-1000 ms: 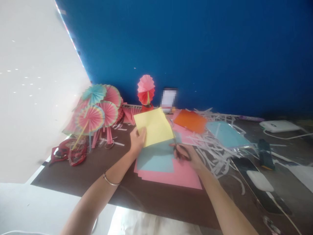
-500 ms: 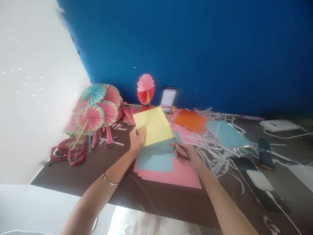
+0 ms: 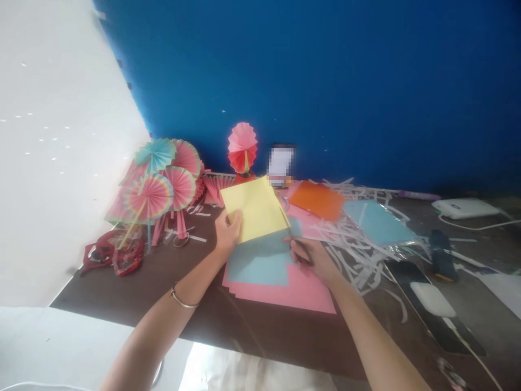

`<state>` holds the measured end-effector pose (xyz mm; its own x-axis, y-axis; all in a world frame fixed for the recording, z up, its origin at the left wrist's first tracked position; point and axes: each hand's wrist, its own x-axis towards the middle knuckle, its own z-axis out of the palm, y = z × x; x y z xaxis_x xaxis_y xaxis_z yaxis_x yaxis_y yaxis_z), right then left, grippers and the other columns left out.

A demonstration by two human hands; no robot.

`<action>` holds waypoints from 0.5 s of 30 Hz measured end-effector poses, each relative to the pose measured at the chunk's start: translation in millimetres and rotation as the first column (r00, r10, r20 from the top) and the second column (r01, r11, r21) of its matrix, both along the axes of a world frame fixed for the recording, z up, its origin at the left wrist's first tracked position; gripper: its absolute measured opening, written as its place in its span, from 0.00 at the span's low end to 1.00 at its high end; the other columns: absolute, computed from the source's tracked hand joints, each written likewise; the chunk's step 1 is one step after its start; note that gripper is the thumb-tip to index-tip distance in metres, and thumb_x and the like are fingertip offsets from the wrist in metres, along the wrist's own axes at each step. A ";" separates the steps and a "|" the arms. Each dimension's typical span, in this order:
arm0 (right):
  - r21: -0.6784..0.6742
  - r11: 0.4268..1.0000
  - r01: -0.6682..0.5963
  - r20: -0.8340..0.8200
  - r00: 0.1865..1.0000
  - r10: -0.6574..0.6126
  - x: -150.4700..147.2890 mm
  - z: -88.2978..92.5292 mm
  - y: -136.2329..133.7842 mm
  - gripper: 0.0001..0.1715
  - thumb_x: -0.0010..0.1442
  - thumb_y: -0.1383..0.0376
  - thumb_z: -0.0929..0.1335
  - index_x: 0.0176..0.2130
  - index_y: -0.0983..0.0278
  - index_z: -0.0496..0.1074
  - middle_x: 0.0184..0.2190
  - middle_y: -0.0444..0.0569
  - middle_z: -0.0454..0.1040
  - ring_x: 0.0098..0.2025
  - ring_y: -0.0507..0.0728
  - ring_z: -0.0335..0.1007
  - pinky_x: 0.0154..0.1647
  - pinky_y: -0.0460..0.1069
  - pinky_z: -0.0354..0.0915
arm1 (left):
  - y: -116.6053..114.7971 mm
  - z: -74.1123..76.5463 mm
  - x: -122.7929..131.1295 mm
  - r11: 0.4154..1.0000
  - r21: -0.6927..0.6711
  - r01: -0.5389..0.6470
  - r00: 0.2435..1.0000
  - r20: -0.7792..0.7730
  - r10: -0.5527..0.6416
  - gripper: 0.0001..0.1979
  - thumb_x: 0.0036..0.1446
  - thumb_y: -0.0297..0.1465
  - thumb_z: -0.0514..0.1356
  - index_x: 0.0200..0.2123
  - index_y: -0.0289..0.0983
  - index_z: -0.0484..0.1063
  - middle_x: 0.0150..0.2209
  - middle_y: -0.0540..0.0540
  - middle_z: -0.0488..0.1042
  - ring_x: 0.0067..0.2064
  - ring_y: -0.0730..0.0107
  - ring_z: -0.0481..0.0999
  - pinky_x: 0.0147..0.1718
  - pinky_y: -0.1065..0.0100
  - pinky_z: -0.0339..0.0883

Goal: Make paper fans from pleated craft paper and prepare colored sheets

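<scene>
My left hand [image 3: 228, 233] pinches the lower left corner of a yellow paper sheet [image 3: 256, 209] and holds it up over the table. My right hand [image 3: 313, 260] grips black scissors [image 3: 293, 244], whose blades run along the yellow sheet's right edge. Under both hands lie a light blue sheet [image 3: 260, 263] and pink sheets [image 3: 301, 290], flat on the brown table [image 3: 171, 282].
Folded paper fans [image 3: 160, 179] stand at the left, one more fan [image 3: 243, 146] against the blue wall. An orange sheet [image 3: 317, 200], a blue sheet [image 3: 376, 222] and several white paper strips [image 3: 358, 255] lie right. A phone [image 3: 427, 296] and cables lie far right.
The scissors have closed and crept up along the yellow sheet's right edge. My left hand has held the sheet almost still.
</scene>
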<state>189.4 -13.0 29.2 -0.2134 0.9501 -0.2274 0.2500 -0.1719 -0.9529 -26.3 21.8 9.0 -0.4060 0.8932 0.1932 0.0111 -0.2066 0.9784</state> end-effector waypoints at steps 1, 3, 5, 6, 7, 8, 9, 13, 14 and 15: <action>-0.003 1.000 -0.002 -0.002 1.000 0.002 0.2 -0.4 0.3 0.31 0.50 0.46 0.66 0.41 0.69 0.71 0.16 0.41 0.62 0.14 0.47 0.55 0.11 0.43 0.52 | 0.1 -0.1 -0.1 1.000 -0.001 -0.001 1.000 -0.002 0.001 0.15 0.49 0.39 0.58 0.33 0.32 0.72 0.27 0.46 0.72 0.28 0.71 0.70 0.26 0.73 0.62; -0.011 1.000 -0.002 -0.001 1.000 0.002 0.7 -1.2 1.0 0.31 0.50 0.46 0.66 0.41 0.68 0.71 0.16 0.41 0.62 0.14 0.47 0.56 0.11 0.43 0.52 | 0.2 -0.1 -0.3 1.000 0.002 -0.004 1.000 -0.010 0.004 0.15 0.50 0.39 0.58 0.33 0.32 0.72 0.27 0.46 0.73 0.28 0.71 0.70 0.27 0.73 0.63; -0.018 1.000 0.003 0.004 1.000 -0.003 1.2 -1.6 1.5 0.31 0.50 0.46 0.66 0.41 0.68 0.71 0.16 0.41 0.62 0.14 0.47 0.56 0.11 0.43 0.52 | 0.2 0.1 -0.6 1.000 0.006 -0.007 1.000 -0.016 0.007 0.15 0.50 0.39 0.58 0.33 0.32 0.72 0.27 0.46 0.73 0.28 0.71 0.70 0.27 0.73 0.63; -0.020 1.000 0.005 0.007 1.000 -0.004 1.4 -1.7 1.7 0.31 0.49 0.46 0.66 0.41 0.68 0.71 0.16 0.41 0.62 0.14 0.47 0.56 0.11 0.43 0.52 | 0.3 0.2 -0.6 1.000 0.006 -0.007 1.000 -0.017 0.007 0.14 0.50 0.39 0.58 0.33 0.32 0.72 0.27 0.46 0.73 0.28 0.71 0.70 0.27 0.73 0.63; -0.020 1.000 0.005 0.010 1.000 -0.005 1.5 -1.7 1.7 0.30 0.49 0.46 0.66 0.41 0.68 0.71 0.16 0.41 0.62 0.15 0.47 0.56 0.11 0.43 0.52 | 0.4 0.2 -0.7 1.000 0.005 -0.007 1.000 -0.016 0.007 0.14 0.50 0.39 0.58 0.32 0.32 0.72 0.27 0.47 0.73 0.28 0.71 0.70 0.27 0.73 0.63; -0.019 1.000 0.005 0.013 1.000 -0.005 1.6 -1.7 1.7 0.30 0.50 0.46 0.66 0.41 0.68 0.71 0.16 0.41 0.62 0.15 0.47 0.56 0.11 0.43 0.52 | 0.5 0.0 -0.8 1.000 0.003 -0.009 1.000 -0.016 0.009 0.15 0.49 0.39 0.58 0.32 0.32 0.72 0.27 0.47 0.72 0.27 0.72 0.70 0.27 0.73 0.62; -0.017 1.000 0.006 0.016 1.000 -0.006 1.6 -1.6 1.7 0.29 0.50 0.46 0.66 0.40 0.68 0.71 0.16 0.41 0.62 0.15 0.47 0.56 0.12 0.43 0.52 | 0.6 -0.2 -0.9 1.000 0.002 -0.010 1.000 -0.017 0.010 0.15 0.49 0.39 0.58 0.32 0.32 0.72 0.27 0.47 0.72 0.27 0.72 0.69 0.27 0.73 0.62; -0.013 1.000 0.015 0.012 1.000 -0.015 1.2 -1.7 1.3 0.29 0.50 0.47 0.66 0.40 0.68 0.71 0.16 0.41 0.61 0.15 0.47 0.56 0.11 0.43 0.51 | 1.3 -2.0 -1.4 1.000 -0.001 -0.017 1.000 -0.021 0.017 0.15 0.49 0.39 0.58 0.32 0.32 0.72 0.27 0.47 0.72 0.27 0.72 0.69 0.27 0.73 0.62; -0.013 1.000 0.016 0.007 1.000 -0.016 1.1 -1.8 1.3 0.29 0.50 0.47 0.66 0.40 0.68 0.71 0.16 0.41 0.61 0.15 0.47 0.56 0.11 0.43 0.51 | 1.6 -2.5 -1.5 1.000 -0.003 -0.017 1.000 -0.019 0.017 0.15 0.49 0.39 0.58 0.32 0.32 0.72 0.26 0.47 0.72 0.27 0.72 0.69 0.27 0.73 0.62; -0.014 1.000 0.016 0.003 1.000 -0.016 1.0 -2.0 1.3 0.29 0.50 0.47 0.66 0.40 0.68 0.71 0.16 0.41 0.61 0.15 0.47 0.56 0.11 0.43 0.51 | 1.8 -3.1 -1.7 1.000 -0.004 -0.020 1.000 -0.018 0.019 0.15 0.49 0.39 0.58 0.32 0.32 0.72 0.26 0.47 0.72 0.27 0.71 0.69 0.26 0.73 0.62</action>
<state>190.3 -11.8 27.2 -0.1975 0.9500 -0.2418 0.2501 -0.1897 -0.9495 -28.0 23.6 5.9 -0.4199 0.8860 0.1967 0.0326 -0.2018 0.9789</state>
